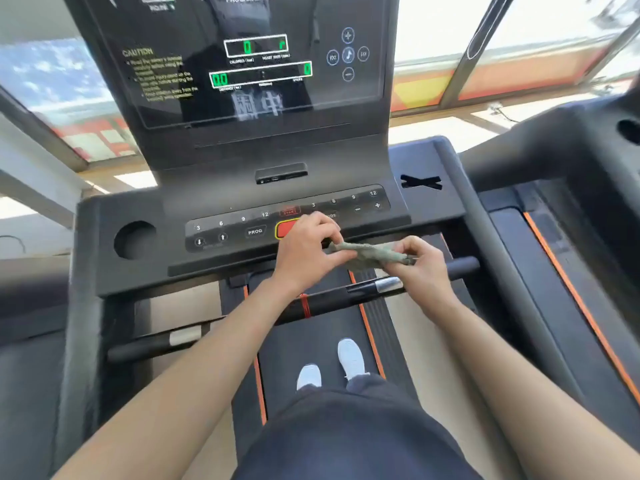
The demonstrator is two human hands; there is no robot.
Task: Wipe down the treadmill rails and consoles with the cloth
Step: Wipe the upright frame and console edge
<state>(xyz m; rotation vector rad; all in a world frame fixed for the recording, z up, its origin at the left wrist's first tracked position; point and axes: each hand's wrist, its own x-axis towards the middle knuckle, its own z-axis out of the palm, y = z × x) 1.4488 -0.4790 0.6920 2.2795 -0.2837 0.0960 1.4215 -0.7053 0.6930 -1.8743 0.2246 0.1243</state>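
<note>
At the console's (138,209) front edge, left grip (308,251) at 9 o'clock and right grip (419,268) at 3 are pinching the bunched cloth (370,256); left knuckles are crowding the red button (284,228), risking an accidental press

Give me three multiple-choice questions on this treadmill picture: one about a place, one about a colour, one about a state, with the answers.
1. Where is the cloth?
A. Between the left hand and right hand, in front of the button panel
B. Stuffed in the cup holder
C. Lying on the belt

2. What colour are the lit digits on the screen?
A. Red
B. Green
C. Blue

3. What is the left hand doing?
A. Resting flat on the handlebar
B. Hanging idle
C. Pinching the cloth

Answers: 1 A, each hand holds one end of it. 2 B, the numbers glow green. 3 C, its fingers and thumb close on the cloth's end.
</note>
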